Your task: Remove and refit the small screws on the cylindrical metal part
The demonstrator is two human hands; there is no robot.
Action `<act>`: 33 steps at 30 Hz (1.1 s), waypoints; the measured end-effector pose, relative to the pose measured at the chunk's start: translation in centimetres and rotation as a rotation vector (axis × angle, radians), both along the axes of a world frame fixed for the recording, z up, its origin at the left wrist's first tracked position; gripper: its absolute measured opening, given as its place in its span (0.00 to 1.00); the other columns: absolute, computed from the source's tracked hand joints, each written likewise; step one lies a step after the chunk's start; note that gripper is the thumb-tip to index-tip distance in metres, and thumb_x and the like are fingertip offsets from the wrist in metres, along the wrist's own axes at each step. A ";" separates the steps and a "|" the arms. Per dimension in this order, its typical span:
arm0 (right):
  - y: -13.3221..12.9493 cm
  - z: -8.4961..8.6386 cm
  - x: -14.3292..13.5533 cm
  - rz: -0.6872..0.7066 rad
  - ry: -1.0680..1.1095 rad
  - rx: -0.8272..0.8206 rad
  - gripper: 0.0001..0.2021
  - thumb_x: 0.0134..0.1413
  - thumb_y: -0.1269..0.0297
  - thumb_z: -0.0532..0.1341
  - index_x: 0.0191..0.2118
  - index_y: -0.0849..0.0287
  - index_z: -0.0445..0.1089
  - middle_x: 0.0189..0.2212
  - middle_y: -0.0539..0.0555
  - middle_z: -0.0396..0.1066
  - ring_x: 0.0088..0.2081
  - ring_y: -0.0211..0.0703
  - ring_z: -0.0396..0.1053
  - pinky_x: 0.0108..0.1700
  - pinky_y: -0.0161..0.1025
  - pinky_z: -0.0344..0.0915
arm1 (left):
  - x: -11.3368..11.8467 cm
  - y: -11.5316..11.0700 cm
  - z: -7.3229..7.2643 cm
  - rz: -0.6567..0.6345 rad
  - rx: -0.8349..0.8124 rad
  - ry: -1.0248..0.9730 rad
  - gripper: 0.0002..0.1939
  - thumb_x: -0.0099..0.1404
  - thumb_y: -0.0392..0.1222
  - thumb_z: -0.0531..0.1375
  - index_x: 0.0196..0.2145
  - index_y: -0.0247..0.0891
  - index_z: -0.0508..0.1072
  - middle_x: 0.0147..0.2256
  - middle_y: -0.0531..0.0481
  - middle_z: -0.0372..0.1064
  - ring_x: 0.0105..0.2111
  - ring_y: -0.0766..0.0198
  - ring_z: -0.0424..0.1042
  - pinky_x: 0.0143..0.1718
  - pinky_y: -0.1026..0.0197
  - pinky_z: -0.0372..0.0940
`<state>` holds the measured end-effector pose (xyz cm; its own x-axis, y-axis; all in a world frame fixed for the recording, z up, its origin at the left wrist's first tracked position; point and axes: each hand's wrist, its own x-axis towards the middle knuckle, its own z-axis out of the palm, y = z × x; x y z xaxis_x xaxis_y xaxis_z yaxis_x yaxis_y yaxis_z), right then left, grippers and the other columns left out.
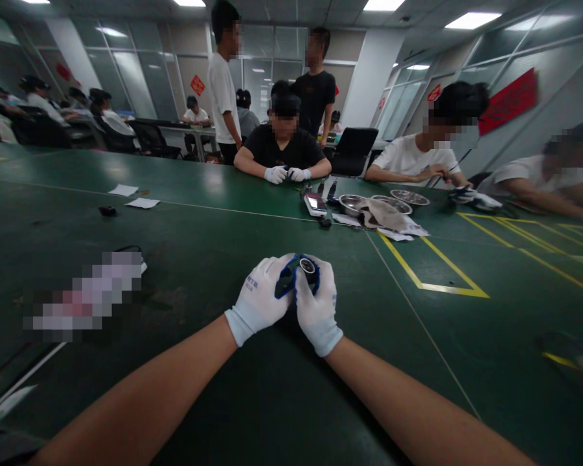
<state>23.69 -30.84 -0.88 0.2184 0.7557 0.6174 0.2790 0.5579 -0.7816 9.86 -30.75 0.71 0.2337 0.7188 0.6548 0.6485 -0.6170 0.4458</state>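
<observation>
Both my hands wear white knit gloves with blue-edged palms and meet just above the green table. My right hand [315, 301] is closed around a small dark round piece with a silvery ring [307, 265], its ringed end facing up. Curled with a gap between thumb and fingers, my left hand [265, 291] brings its fingertips against the same piece from the left. The gloves hide the lower part of the piece, and its exact kind cannot be made out.
Metal bowls [352, 204], a grey cloth [381, 215] and a small device with a lit screen [315, 203] lie farther ahead. A blurred-out item [92, 294] lies left, near paper scraps [143, 203]. Yellow tape [454, 289] marks the right. Gloved co-workers sit opposite.
</observation>
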 end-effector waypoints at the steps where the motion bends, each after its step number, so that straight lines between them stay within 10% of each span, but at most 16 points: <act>1: 0.0 0.0 0.0 0.006 -0.001 -0.002 0.14 0.66 0.51 0.62 0.49 0.55 0.71 0.44 0.57 0.75 0.46 0.50 0.76 0.50 0.52 0.75 | 0.0 0.0 0.0 -0.002 -0.003 -0.004 0.26 0.65 0.34 0.62 0.61 0.38 0.70 0.52 0.39 0.77 0.52 0.49 0.77 0.57 0.43 0.74; 33: -0.2 0.2 0.1 0.009 -0.017 -0.004 0.12 0.68 0.53 0.60 0.48 0.55 0.71 0.43 0.57 0.76 0.45 0.50 0.76 0.48 0.49 0.75 | 0.1 -0.1 0.1 -0.045 0.010 0.005 0.23 0.68 0.35 0.60 0.60 0.37 0.71 0.53 0.39 0.78 0.52 0.50 0.79 0.57 0.45 0.75</act>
<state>23.74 -31.01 -0.67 0.2015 0.7601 0.6178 0.2872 0.5572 -0.7791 9.93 -30.88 0.77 0.2694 0.7007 0.6606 0.6221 -0.6503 0.4361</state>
